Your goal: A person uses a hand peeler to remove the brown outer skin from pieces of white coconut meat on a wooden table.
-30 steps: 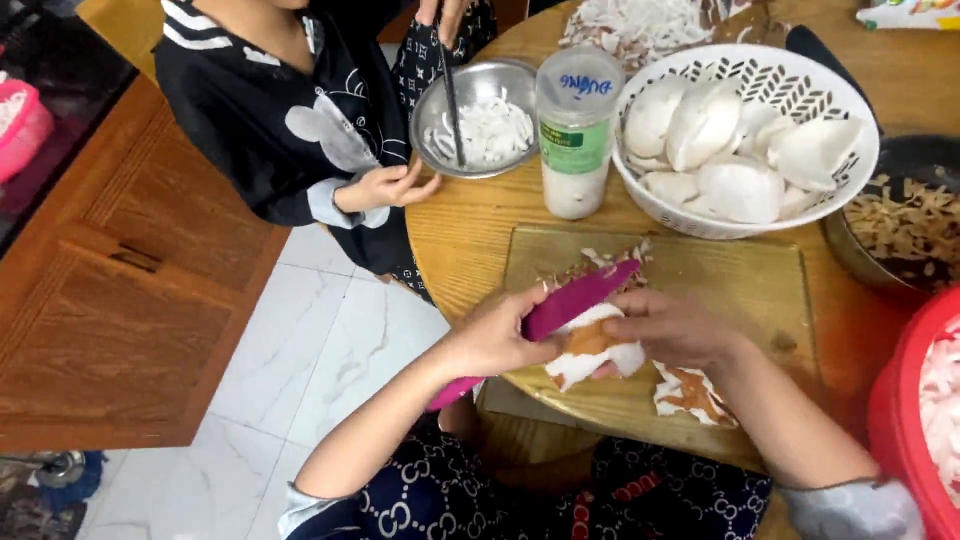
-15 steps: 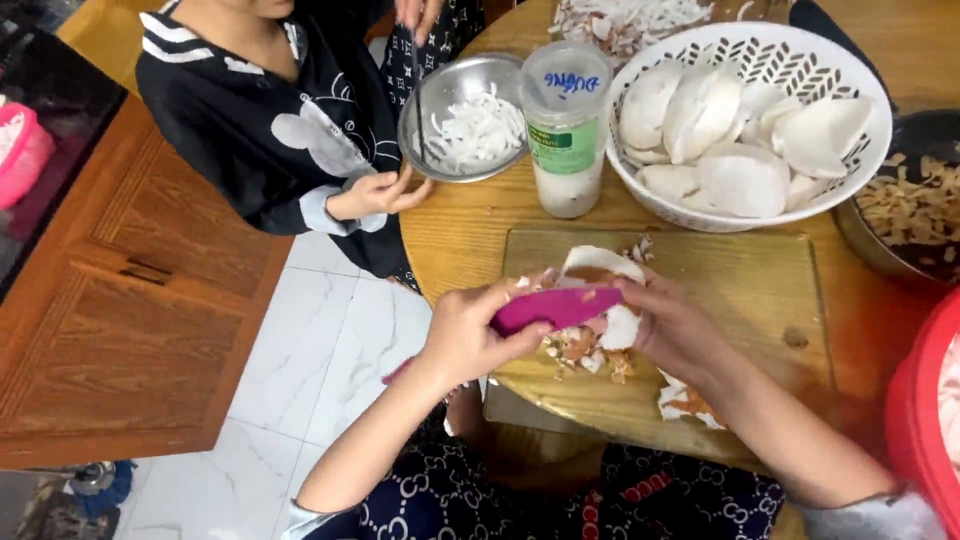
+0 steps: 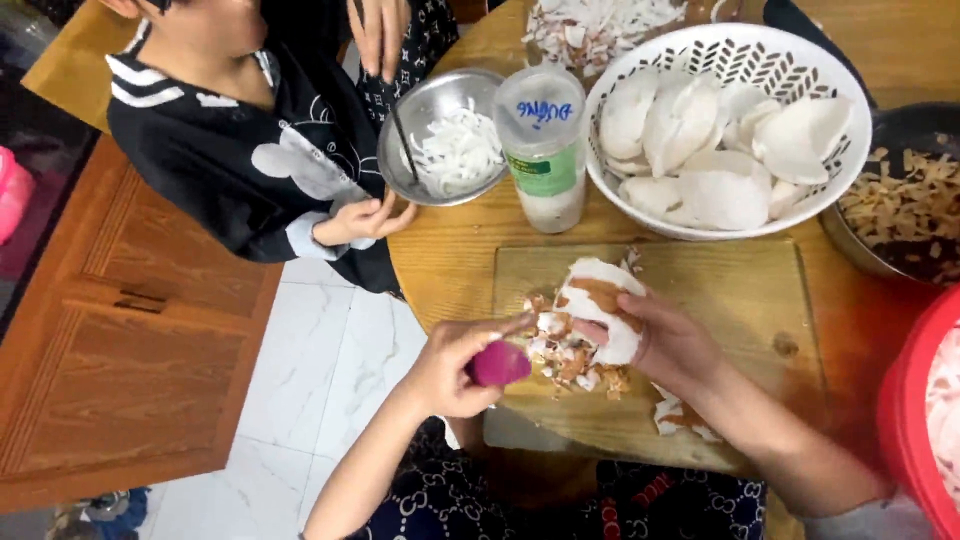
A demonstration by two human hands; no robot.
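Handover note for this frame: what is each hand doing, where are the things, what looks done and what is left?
Left hand: grips a pink-handled peeler.
Right hand: holds a partly peeled white piece, brown skin still on it, over the cutting board.
Peelings lie on the board under the piece.
Done: peeled white pieces fill the white basket.
Left: the brown patches on the held piece.
A second person's hand rests by the metal bowl.

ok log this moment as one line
left hand: holds pink peeler | right hand: holds coconut piece | over cutting board | peelings below
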